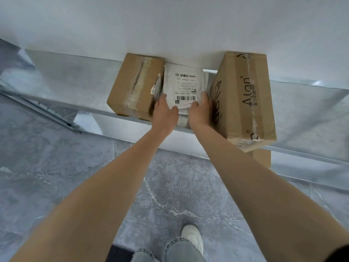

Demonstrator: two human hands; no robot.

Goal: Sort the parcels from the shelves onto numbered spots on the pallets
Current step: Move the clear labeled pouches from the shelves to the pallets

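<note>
A white parcel (pixel 184 83) with a printed shipping label lies on the metal shelf (pixel 75 86), wedged between two cardboard boxes. My left hand (pixel 164 112) grips its near left corner, thumb on top. My right hand (pixel 201 110) grips the near right corner the same way. Both arms reach forward from below. The parcel's underside and far end are hidden.
A small taped brown box (pixel 135 86) stands left of the parcel. A taller brown box printed "Align" (pixel 245 99) stands on the right, overhanging the shelf edge, with another box (pixel 261 157) below it. An upper shelf (pixel 170 31) hangs overhead. Grey marbled floor (pixel 170 195) lies beneath.
</note>
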